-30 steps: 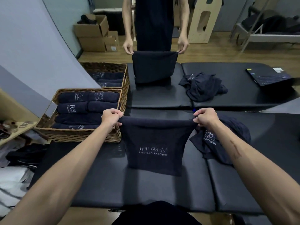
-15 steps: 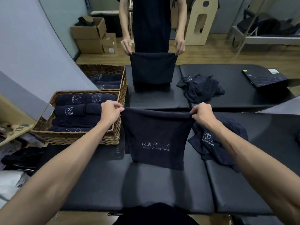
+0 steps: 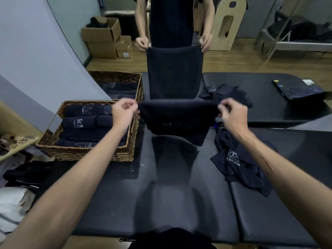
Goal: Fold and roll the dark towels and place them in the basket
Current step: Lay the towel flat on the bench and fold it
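Observation:
A dark folded towel [image 3: 177, 121] hangs in the air above the black padded table [image 3: 161, 203], stretched between my hands. My left hand [image 3: 124, 111] pinches its left top corner and my right hand [image 3: 232, 114] pinches its right top corner. The towel's lower edge swings away from me, its white logo blurred. Just left of my left hand stands a wicker basket [image 3: 84, 153] filled with several rolled dark towels [image 3: 86, 121]. A crumpled dark towel [image 3: 237, 159] lies on the table under my right forearm.
A second wicker basket [image 3: 138, 81] with rolled towels stands behind the first. Opposite me a person [image 3: 170, 20] holds up another dark towel [image 3: 174, 72]. Another crumpled towel [image 3: 226, 93] and a laptop [image 3: 298, 90] lie on the far table. Cardboard boxes [image 3: 106, 38] sit on the floor.
Both my hands have lifted the towel and pushed it away from me, so it now hangs higher and its bottom swings forward. The person opposite has raised their towel too.

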